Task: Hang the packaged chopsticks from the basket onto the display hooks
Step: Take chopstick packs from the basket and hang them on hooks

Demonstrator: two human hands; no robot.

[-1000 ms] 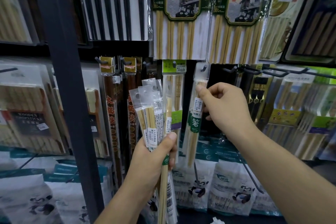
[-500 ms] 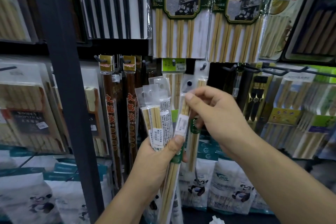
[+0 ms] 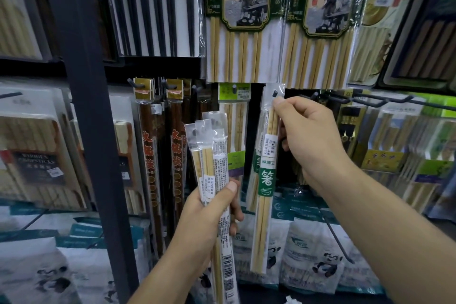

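Right hand (image 3: 313, 140) pinches a clear chopstick pack (image 3: 266, 180) up top, its hole already on the hook tip (image 3: 274, 93). Left hand (image 3: 209, 212) grips a bunch of similar packs (image 3: 212, 155) upright, just beside it.

Bare forearms (image 3: 382, 217), bare left grip (image 3: 209, 212), right grip (image 3: 311, 140)

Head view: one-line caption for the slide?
Restocking: right hand pinches a bamboo chopstick pack at a display hook tip while the left hand grips a bundle of packs.
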